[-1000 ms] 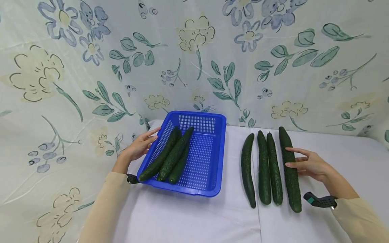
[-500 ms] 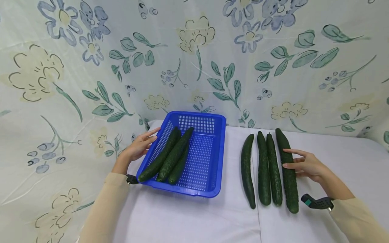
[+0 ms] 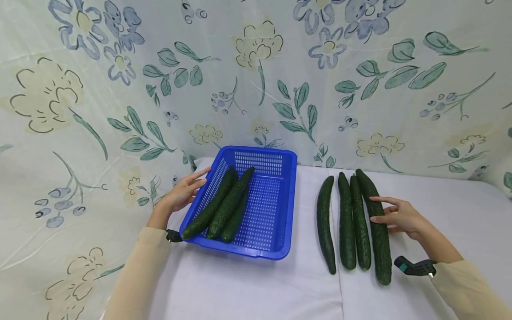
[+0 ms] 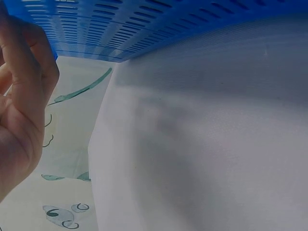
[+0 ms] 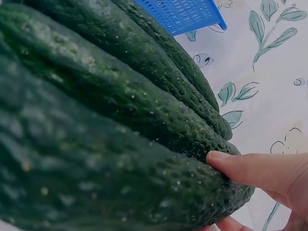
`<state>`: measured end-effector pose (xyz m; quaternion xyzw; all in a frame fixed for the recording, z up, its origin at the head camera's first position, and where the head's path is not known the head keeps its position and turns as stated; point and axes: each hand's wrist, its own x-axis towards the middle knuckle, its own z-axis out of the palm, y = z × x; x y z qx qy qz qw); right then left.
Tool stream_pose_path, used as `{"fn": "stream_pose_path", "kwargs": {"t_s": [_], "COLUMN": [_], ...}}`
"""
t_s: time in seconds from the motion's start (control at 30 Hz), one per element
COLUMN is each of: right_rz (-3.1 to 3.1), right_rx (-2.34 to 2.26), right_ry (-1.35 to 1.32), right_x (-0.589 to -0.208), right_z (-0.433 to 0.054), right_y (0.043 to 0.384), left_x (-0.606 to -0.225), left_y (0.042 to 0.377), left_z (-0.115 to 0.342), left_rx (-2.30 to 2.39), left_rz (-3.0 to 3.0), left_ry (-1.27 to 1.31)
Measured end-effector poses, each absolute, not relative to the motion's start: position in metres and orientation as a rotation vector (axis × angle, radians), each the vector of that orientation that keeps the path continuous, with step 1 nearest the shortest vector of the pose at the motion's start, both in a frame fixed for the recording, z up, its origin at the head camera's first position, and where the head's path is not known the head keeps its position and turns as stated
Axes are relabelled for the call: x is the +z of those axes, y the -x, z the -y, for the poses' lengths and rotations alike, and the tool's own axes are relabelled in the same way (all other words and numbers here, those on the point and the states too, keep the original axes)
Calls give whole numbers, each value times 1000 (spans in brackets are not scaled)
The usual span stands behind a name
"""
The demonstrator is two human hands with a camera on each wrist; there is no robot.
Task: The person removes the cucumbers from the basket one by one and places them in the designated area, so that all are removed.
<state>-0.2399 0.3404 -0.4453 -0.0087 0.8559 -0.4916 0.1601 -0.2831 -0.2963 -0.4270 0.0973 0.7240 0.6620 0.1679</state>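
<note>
My right hand [image 3: 406, 218] grips the rightmost dark green cucumber [image 3: 381, 249], digits laid across it from the right side. In the right wrist view the thumb presses the top of this cucumber [image 5: 120, 178] and fingertips show beneath it. Its far end lies against a row of three more cucumbers [image 3: 347, 226] on the white table; the leftmost of these stands slightly apart. My left hand [image 3: 182, 193] touches the left side of a blue plastic basket [image 3: 266, 209], its fingers extended at the wall. Three cucumbers [image 3: 232, 204] lie along the basket's left half.
White cloth [image 3: 256, 289] covers the table. Directly behind it hangs a floral curtain [image 3: 256, 89], which also runs down the left side. The basket's right rim [image 3: 293, 200] faces the row of cucumbers across a strip of cloth.
My right hand has shifted the rightmost cucumber to the left, its far end now against the neighbouring one. The left hand and the basket have stayed in place.
</note>
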Motion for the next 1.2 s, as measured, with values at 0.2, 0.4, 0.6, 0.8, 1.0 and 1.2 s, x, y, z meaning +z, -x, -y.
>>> {"fn": "stream_pose_path", "kwargs": {"t_s": [0.2, 0.4, 0.6, 0.8, 1.0, 1.2], "right_rz": [-2460, -2458, -2472, -2471, -2480, -2517], "right_rx": [-1394, -1383, -1348, -1338, -1346, -1348], "right_ry": [14, 16, 41, 59, 48, 26], "right_x": [-446, -445, -443, -439, -434, -423], "right_z": [-338, -338, -339, -337, -338, -338], "right_y": [239, 238, 238, 237, 239, 243], "left_x": [-428, -427, -428, -428, -428, -426], "left_y": [284, 283, 283, 283, 283, 283], "left_z": [296, 296, 296, 297, 297, 296], "left_rx": [1900, 1910, 1907, 1903, 1898, 1889], "left_rz": [-2037, -2033, -2035, -2041, -2049, -2059], "left_ry": [-271, -263, -272, -270, -262, -264]}}
